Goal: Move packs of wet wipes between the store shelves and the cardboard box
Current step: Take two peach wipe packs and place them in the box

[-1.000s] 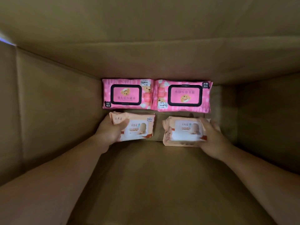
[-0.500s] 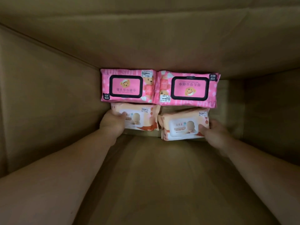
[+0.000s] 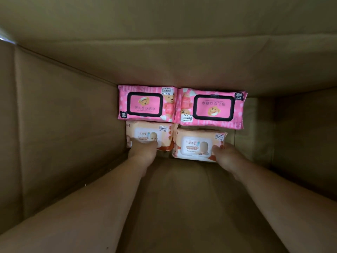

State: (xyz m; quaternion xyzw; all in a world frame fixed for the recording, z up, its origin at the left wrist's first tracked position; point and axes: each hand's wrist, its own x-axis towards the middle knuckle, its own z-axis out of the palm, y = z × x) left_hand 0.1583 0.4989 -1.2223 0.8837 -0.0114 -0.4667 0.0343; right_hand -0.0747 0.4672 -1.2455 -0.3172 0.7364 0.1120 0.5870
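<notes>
Forearms are stretching down into the box (image 3: 63, 125), along its floor. The left hand (image 3: 141, 152) is gripping the near edge of the left orange pack (image 3: 149, 131), thumb lying over its top and fingers hidden beneath. The right hand (image 3: 227, 156) is gripping the right orange pack (image 3: 196, 143) at its near right corner, thumb pressing on the label. Both orange packs are lying flat on the box floor, side by side and touching, the right one sitting slightly nearer. Just beyond them, the left pink pack (image 3: 145, 104) and the right pink pack (image 3: 212, 108) are lying against the far wall, the right one turned upside down. White price stickers (image 3: 166, 91) are showing on all four. Cardboard walls are closing in on both sides.
</notes>
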